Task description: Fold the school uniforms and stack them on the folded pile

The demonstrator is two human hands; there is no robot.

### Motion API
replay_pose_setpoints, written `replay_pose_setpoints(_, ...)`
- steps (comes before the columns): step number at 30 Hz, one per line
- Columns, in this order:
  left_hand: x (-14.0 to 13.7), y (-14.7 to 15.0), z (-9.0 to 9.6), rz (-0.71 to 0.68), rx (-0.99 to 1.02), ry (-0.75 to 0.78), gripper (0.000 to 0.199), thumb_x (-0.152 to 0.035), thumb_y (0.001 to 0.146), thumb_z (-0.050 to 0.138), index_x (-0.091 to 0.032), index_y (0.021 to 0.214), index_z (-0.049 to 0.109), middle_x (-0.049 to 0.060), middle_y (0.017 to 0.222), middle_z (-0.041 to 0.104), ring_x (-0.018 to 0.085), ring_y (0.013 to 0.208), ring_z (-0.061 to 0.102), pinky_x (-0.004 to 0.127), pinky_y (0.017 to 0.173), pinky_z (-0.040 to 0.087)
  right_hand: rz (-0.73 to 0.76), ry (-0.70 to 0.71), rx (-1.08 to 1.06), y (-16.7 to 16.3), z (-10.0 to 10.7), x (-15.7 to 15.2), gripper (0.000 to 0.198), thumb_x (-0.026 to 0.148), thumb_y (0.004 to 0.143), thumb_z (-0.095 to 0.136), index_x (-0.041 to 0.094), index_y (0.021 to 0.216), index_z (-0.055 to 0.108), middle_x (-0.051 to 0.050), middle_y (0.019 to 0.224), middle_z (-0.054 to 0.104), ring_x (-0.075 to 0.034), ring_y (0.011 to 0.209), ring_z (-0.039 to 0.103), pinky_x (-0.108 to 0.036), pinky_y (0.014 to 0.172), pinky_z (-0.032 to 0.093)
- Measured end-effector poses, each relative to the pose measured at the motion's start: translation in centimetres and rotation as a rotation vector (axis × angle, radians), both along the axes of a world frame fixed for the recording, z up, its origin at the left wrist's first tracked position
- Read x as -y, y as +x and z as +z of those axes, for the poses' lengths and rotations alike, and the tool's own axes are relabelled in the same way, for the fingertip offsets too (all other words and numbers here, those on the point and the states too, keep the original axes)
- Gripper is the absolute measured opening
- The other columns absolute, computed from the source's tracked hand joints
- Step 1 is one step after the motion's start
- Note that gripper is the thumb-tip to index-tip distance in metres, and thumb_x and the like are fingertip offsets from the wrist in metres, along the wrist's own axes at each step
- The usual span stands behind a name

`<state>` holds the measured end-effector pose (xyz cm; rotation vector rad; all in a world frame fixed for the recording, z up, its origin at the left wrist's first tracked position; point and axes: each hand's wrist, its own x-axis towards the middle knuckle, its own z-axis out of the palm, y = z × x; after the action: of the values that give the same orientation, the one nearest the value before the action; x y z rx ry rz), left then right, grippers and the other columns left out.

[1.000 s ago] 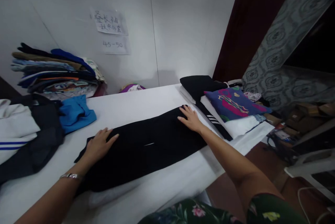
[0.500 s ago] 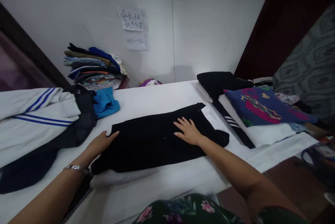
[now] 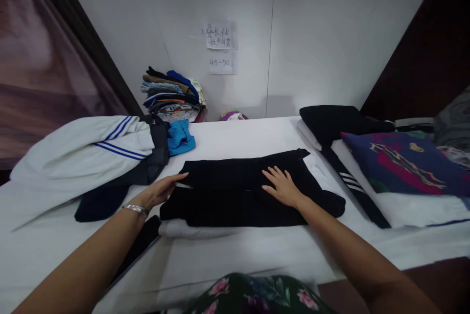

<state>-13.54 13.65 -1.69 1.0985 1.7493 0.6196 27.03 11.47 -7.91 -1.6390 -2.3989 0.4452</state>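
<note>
Both arms reach forward over the white tabletop (image 3: 253,138), the left one wearing a silver bracelet (image 3: 135,210) at the wrist. The right hand (image 3: 283,189) lies palm down with fingers spread, its grip loose, on the folded black garment (image 3: 220,206). That garment runs leftward from beneath it to the left hand (image 3: 163,190), whose fingers meet its end; from here I can't tell whether that grip pinches the cloth.

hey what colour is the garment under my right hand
Black; the garment under your right hand shows best in the head view.
</note>
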Motion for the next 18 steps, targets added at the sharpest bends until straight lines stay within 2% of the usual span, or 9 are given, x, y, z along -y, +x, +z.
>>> replay_pose_setpoints(2,0.7,0.3,-0.1,-0.045,0.142,-0.079,0.050,-0.051,0.056,0.078,-0.019,0.093,0.065,0.009,0.087,0.075,0.029,0.088,0.071,0.035,0.072,0.059,-0.009,0.048,-0.019,0.0,0.6,0.1,0.067,0.059,0.093,0.037,0.027,0.150,0.027,-0.008,0.159,0.019,-0.029,0.147,0.010,-0.058,0.115,0.010)
replay_pose_setpoints(4,1.2,0.8,-0.3,-0.066,0.200,-0.042,0.058,-0.043,0.056,0.081,-0.021,0.106,0.061,0.007,0.094,0.075,0.027,0.092,0.071,0.034,0.076,0.058,0.011,0.110,-0.035,-0.1,1.0,0.2,0.063,0.056,0.093,0.041,0.029,0.149,0.029,-0.007,0.159,0.017,-0.028,0.147,0.008,-0.058,0.115,0.009)
replay_pose_setpoints(7,1.3,1.7,-0.2,-0.034,0.166,0.075,0.070,-0.032,0.055,0.081,-0.021,0.120,0.054,0.005,0.086,0.075,0.028,0.079,0.072,0.038,0.069,0.060,0.096,0.071,-0.043,-0.4,1.0,0.3,0.053,0.049,0.096,0.040,0.030,0.145,0.038,-0.006,0.157,0.025,-0.027,0.146,0.015,-0.057,0.114,0.012)
replay_pose_setpoints(9,1.1,2.5,0.8,0.015,0.119,0.133,0.074,-0.026,0.056,0.078,-0.021,0.125,0.051,0.002,0.074,0.073,0.026,0.065,0.071,0.037,0.060,0.059,0.120,0.021,-0.049,-0.6,0.7,0.3,0.051,0.047,0.097,0.039,0.028,0.144,0.040,-0.008,0.156,0.028,-0.027,0.145,0.020,-0.057,0.114,0.016)
replay_pose_setpoints(11,0.7,3.7,2.9,0.050,0.093,0.192,0.076,-0.022,0.058,0.075,-0.022,0.130,0.049,-0.001,0.066,0.070,0.023,0.056,0.068,0.035,0.053,0.057,0.114,0.015,-0.054,-0.8,0.4,0.3,0.051,0.047,0.096,0.039,0.027,0.144,0.041,-0.009,0.156,0.028,-0.028,0.145,0.020,-0.058,0.113,0.016)
replay_pose_setpoints(14,0.0,6.6,7.4,0.029,0.119,0.294,0.079,-0.020,0.059,0.073,-0.024,0.134,0.047,-0.003,0.069,0.070,0.021,0.055,0.066,0.034,0.054,0.057,0.111,0.016,-0.057,-0.9,0.4,0.3,0.051,0.046,0.096,0.042,0.028,0.144,0.041,-0.009,0.156,0.027,-0.028,0.145,0.020,-0.060,0.113,0.016)
replay_pose_setpoints(18,-1.2,13.2,13.4,-0.168,0.089,0.428,0.074,-0.018,0.057,0.074,-0.022,0.128,0.054,0.000,0.079,0.071,0.021,0.066,0.069,0.035,0.063,0.058,0.098,0.039,-0.047,-0.7,0.8,0.4,0.052,0.046,0.095,0.043,0.027,0.143,0.042,-0.010,0.155,0.029,-0.030,0.144,0.021,-0.061,0.112,0.015)
